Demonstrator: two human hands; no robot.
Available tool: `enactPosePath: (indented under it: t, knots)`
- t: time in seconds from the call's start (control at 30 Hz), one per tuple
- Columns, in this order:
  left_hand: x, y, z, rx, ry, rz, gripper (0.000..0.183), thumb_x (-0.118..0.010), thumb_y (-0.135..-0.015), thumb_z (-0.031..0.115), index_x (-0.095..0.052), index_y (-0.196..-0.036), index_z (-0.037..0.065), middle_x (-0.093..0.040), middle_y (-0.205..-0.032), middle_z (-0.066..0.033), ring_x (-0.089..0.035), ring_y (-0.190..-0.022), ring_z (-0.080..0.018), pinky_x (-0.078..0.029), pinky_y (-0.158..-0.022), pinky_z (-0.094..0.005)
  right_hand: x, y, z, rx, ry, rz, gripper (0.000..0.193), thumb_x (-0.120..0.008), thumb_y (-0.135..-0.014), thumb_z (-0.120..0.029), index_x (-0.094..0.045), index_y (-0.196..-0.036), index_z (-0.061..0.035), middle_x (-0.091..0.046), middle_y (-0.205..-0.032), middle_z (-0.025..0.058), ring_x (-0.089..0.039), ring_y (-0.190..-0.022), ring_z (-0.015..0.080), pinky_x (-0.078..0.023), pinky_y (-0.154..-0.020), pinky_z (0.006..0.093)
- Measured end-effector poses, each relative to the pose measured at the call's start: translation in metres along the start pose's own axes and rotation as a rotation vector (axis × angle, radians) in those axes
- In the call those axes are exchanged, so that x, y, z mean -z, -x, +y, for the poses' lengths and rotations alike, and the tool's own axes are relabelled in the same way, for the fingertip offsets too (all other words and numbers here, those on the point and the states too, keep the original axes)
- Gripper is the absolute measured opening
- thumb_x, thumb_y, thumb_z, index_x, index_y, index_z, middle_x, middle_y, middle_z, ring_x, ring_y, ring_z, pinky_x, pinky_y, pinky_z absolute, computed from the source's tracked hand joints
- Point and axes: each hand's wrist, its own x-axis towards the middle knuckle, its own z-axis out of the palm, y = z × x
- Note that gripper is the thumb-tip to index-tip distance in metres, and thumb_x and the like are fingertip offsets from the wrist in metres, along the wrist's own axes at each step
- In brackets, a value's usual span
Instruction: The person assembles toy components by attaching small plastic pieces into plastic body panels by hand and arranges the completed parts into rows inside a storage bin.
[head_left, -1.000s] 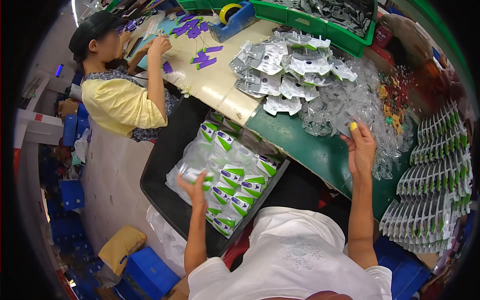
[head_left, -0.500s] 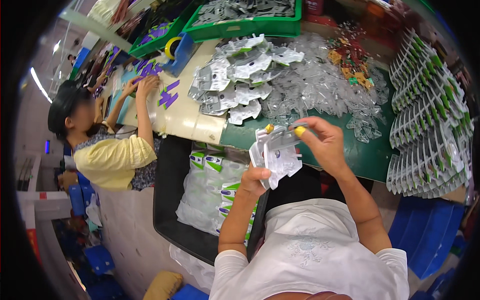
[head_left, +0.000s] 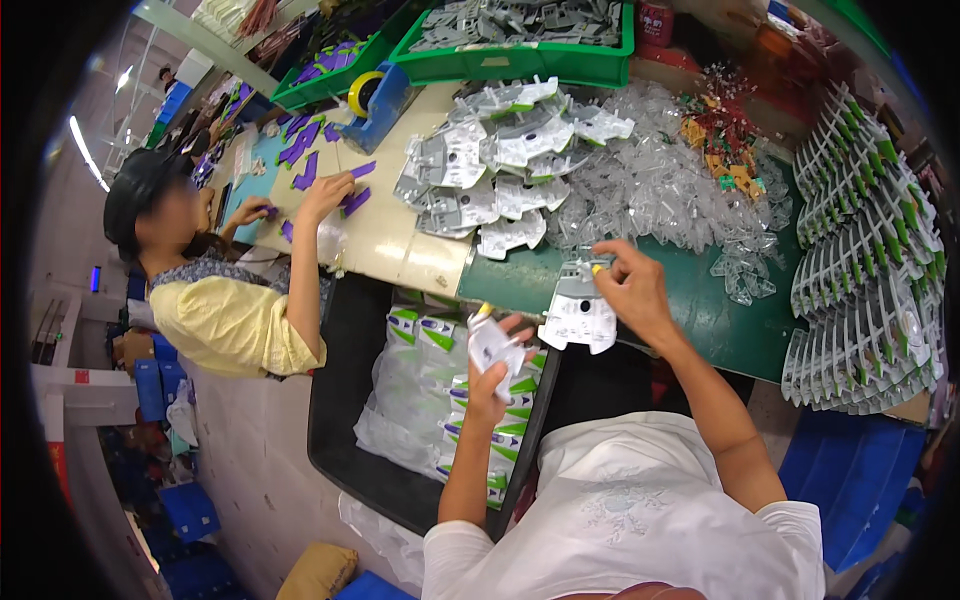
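Note:
My left hand (head_left: 486,398) is closed on a small white plastic shell (head_left: 494,350), tilted over the edge of a black bin. To its right, my right hand (head_left: 637,295) pinches the upper end of a white and grey plastic housing (head_left: 580,318) at the table's front edge. The housing has a dark round spot in its middle. Yellow wraps show on fingers of both hands. Beyond them lies a pile of similar white and grey housings (head_left: 465,160), beside a heap of clear plastic pieces (head_left: 640,165).
Bagged white and green parts fill the black bin (head_left: 335,440). Stacked white-green shells (head_left: 860,250) rise at right. A green crate (head_left: 500,65) of grey parts and a blue tape dispenser (head_left: 375,115) stand at the back. A co-worker (head_left: 225,315) handles purple pieces at left.
The white shell and the housing, held together before, are now apart: my left hand has drawn its shell left, while my right hand keeps the housing. The co-worker's hands have moved apart.

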Motion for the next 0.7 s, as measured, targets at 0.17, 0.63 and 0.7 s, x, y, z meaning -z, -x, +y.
enactPosePath:
  t: [0.17,0.63,0.7]
  knots:
    - [-0.002,-0.002,-0.007,-0.277,-0.561,0.015,0.098,-0.077,-0.061,0.028,-0.018,-0.136,0.005,-0.042,-0.123,-0.0169,-0.048,-0.108,-0.0261,-0.04,-0.089,-0.0368,-0.052,-0.035,-0.007,0.163,0.197,0.15,0.015,-0.058,-0.072,-0.013,-0.061,-0.086,-0.0091,-0.06,-0.07,0.0169,-0.059,-0.066,0.0329,-0.045,-0.057,0.0434]
    - [-0.047,-0.067,0.018,-0.366,-1.631,0.163,0.087,-0.075,-0.06,0.035,-0.035,-0.13,0.004,-0.038,-0.127,-0.0209,-0.043,-0.1,-0.0348,-0.035,-0.085,-0.0452,0.031,-0.178,-0.064,0.638,0.231,0.397,0.01,-0.062,-0.074,-0.012,-0.065,-0.081,-0.0052,-0.062,-0.072,0.0103,-0.06,-0.058,0.0192,-0.046,-0.052,0.0298]
    - [-0.045,-0.074,0.018,-0.39,-1.667,0.151,0.086,-0.075,-0.059,0.035,-0.037,-0.13,0.006,-0.033,-0.133,-0.0214,-0.044,-0.095,-0.0335,-0.034,-0.083,-0.044,0.055,-0.24,-0.056,0.738,0.4,0.56,0.01,-0.061,-0.074,-0.013,-0.065,-0.081,-0.0064,-0.063,-0.074,0.0096,-0.062,-0.065,0.0245,-0.048,-0.057,0.0331]
